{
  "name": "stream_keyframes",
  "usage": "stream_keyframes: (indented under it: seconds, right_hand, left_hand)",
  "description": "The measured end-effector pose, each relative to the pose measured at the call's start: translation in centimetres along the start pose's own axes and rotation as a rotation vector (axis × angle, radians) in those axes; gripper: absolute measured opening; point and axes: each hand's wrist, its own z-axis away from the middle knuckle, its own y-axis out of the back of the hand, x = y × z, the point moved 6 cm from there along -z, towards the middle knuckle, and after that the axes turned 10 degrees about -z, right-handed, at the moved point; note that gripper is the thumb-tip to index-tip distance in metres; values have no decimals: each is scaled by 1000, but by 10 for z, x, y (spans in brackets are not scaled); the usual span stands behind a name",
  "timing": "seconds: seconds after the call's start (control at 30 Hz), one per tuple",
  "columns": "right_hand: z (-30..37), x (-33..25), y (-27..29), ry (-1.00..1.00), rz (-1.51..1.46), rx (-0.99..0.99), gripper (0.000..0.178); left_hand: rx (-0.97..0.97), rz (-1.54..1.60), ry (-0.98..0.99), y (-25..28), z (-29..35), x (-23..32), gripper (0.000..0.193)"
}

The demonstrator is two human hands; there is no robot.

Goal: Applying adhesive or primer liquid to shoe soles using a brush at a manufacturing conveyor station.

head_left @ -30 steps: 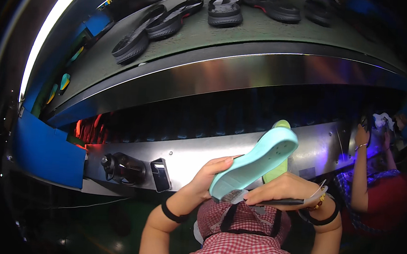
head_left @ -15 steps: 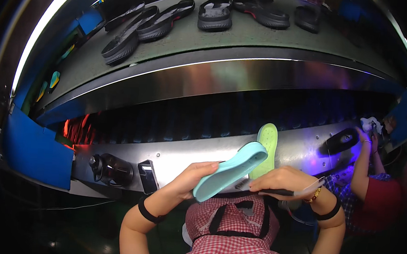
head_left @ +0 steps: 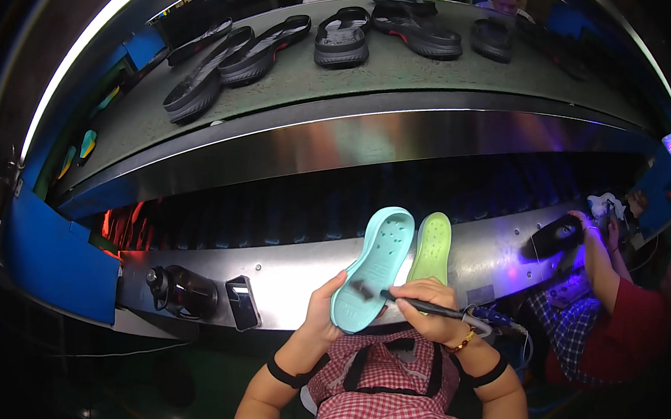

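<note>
My left hand (head_left: 322, 308) grips the edge of a turquoise shoe sole (head_left: 383, 251), its hollow inner face turned up toward me. In my right hand (head_left: 433, 292) is a black-handled brush (head_left: 438, 309), closed in the fingers. Its dark bristles, smeared by motion, are over the lower part of the turquoise sole's inside; I cannot tell whether they touch it. Just beyond my right hand a light green sole (head_left: 434, 246) lies on the metal ledge (head_left: 292, 284), beside the turquoise one.
A dark bottle (head_left: 184, 291) and a phone (head_left: 244, 304) rest on the ledge at the left. Beyond, a green conveyor belt (head_left: 296, 92) carries several black shoe soles (head_left: 342, 37). At the right a co-worker's arm (head_left: 603, 260) reaches to a dark sole (head_left: 553, 237).
The turquoise sole has tipped upright, and its inside now faces me. My right hand has moved slightly left and brought the bristles over the sole's inside.
</note>
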Motion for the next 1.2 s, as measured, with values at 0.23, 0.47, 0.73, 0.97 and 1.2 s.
stream_keyframes:
  seconds: [0.23, 0.47, 0.73, 0.97, 1.2]
  right_hand:
    - [-19, 22, 19, 129, 323, 333, 21]
    - [19, 10, -14, -374, -302, -92, 22]
    - [62, 53, 47, -205, -1132, 531, 26]
    - [62, 83, 29, -310, -1200, 508, 27]
    - [67, 102, 5, -481, -1409, 383, 30]
  left_hand:
    - [-81, 38, -7, -5, 0, -25, 50]
    - [50, 117, 5, 27, 2, -8, 45]
    - [-80, -364, -603, 1, 122, 115, 69]
    - [-194, 617, -1210, 44, 172, 421, 89]
    - [820, -1364, -1254, 20, 79, 428, 59]
